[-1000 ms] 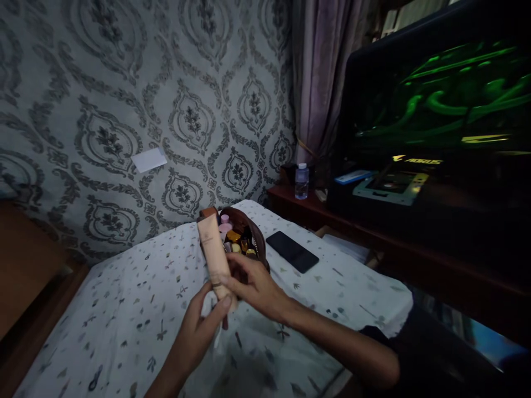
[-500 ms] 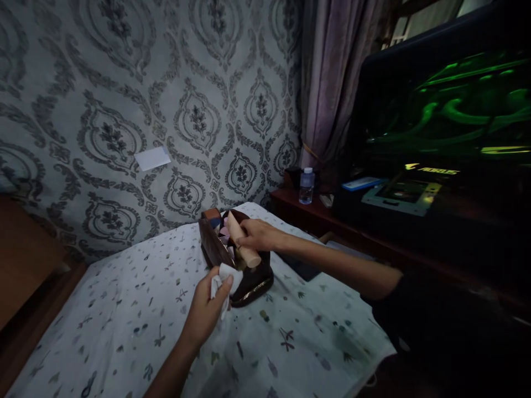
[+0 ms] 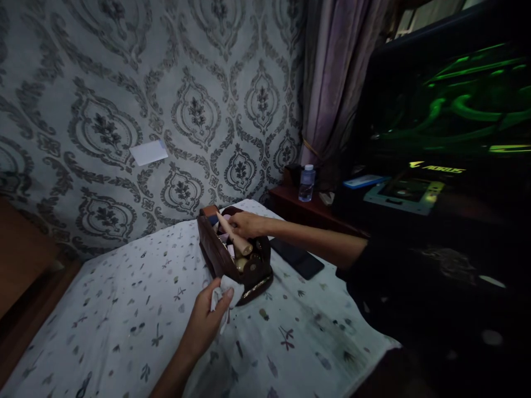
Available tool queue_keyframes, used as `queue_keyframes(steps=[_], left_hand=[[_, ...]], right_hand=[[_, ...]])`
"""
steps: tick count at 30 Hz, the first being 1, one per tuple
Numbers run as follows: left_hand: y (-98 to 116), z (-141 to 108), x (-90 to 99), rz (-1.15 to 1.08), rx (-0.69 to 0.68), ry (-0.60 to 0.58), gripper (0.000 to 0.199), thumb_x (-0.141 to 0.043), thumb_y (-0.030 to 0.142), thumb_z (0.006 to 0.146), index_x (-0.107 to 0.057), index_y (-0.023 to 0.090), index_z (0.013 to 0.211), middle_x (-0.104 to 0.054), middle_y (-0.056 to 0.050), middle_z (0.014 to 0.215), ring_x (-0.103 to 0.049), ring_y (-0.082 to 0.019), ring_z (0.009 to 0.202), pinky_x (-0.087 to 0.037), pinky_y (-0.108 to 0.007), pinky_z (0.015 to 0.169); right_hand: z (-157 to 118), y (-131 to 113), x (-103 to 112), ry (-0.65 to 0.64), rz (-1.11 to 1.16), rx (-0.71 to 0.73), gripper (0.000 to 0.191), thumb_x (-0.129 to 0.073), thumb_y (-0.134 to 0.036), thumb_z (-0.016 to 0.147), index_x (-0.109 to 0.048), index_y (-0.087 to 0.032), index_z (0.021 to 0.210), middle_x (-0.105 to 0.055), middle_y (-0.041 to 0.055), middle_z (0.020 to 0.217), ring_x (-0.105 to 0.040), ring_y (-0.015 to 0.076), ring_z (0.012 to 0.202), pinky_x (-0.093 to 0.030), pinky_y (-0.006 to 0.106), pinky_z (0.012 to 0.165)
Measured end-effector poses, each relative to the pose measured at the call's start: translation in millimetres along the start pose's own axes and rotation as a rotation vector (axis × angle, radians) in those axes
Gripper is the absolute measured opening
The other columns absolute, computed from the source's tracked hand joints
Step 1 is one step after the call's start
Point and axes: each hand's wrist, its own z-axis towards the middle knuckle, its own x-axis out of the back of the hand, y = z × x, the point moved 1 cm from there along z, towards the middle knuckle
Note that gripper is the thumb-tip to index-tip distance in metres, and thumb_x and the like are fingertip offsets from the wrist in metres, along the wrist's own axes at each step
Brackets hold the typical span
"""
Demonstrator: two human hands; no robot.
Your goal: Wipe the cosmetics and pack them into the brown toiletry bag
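A brown toiletry bag [image 3: 213, 251] stands unzipped on the patterned sheet [image 3: 136, 309], filled with small items. Across its opening lies a beige cosmetic tube [image 3: 236, 239], tilted, its cap end toward me. My right hand [image 3: 249, 224] reaches over the bag's right side, right beside the tube. Its fingertips dip among the contents and are partly hidden, so whether they grip anything is unclear. Closed at the bag's near end, my left hand [image 3: 207, 309] pinches a crumpled white cloth [image 3: 230, 288], which hangs a little below the fingers.
Right of the bag a dark phone [image 3: 301, 260] lies flat on the sheet. A clear bottle [image 3: 307, 183] stands on the reddish-brown ledge [image 3: 286, 200] by the curtain [image 3: 327, 83]. A dark computer case [image 3: 435, 132] with green light rises at right. Patterned wallpaper [image 3: 194, 110] is behind.
My right hand has shifted from around the tube to beyond it, deeper into the bag. The tube now rests lower across the opening. My left hand keeps the cloth in nearly the same place.
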Motion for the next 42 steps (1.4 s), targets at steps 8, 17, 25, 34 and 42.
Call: queue_keyframes(steps=[8,17,25,34,42], left_hand=[[1,-5,2.4,0.07,0.097,0.06,0.05,-0.069,0.055,0.075,-0.067,0.018,0.109,-0.071,-0.008,0.104,-0.061,-0.028,0.106,-0.047,-0.031,0.088],[-6,-11,2.3,0.15,0.2,-0.004,0.063,-0.07,0.059,0.07,-0.066,0.018,0.117,-0.062,-0.012,0.13,-0.049,-0.033,0.127,-0.036,-0.04,0.108],[-5,-16,0.7,0.168,0.056,-0.182,0.041,-0.06,0.057,0.081,-0.071,0.021,0.097,-0.072,-0.006,0.101,-0.061,-0.027,0.099,-0.048,-0.033,0.088],[-14,-22,6.2,0.168,0.145,-0.116,0.056,-0.068,0.056,0.074,-0.067,0.02,0.116,-0.066,-0.01,0.126,-0.053,-0.031,0.124,-0.037,-0.039,0.108],[-15,-24,5.3,0.199,0.066,-0.168,0.05,-0.065,0.054,0.076,-0.069,0.02,0.113,-0.069,-0.009,0.121,-0.056,-0.031,0.118,-0.04,-0.04,0.105]], right_hand=[[-2,-1,-2,0.011,-0.037,0.04,0.043,-0.057,-0.024,0.087,-0.055,-0.015,0.129,-0.07,0.0104,0.111,-0.067,0.0196,0.096,-0.046,0.021,0.075],[5,-18,2,-0.034,-0.188,-0.062,0.052,-0.063,-0.038,0.079,-0.055,-0.015,0.126,-0.067,0.0172,0.116,-0.065,0.0316,0.104,-0.05,0.035,0.079],[7,-22,0,-0.048,-0.22,-0.055,0.053,-0.067,-0.033,0.077,-0.056,-0.015,0.125,-0.065,0.0175,0.121,-0.064,0.0331,0.107,-0.05,0.036,0.081],[8,-21,4,-0.099,-0.174,-0.093,0.057,-0.068,-0.032,0.075,-0.055,-0.011,0.127,-0.068,0.0141,0.115,-0.067,0.0265,0.1,-0.05,0.027,0.072],[6,-18,3,-0.092,-0.187,-0.048,0.053,-0.064,-0.034,0.081,-0.056,-0.012,0.129,-0.069,0.0178,0.109,-0.067,0.0314,0.099,-0.051,0.035,0.077]])
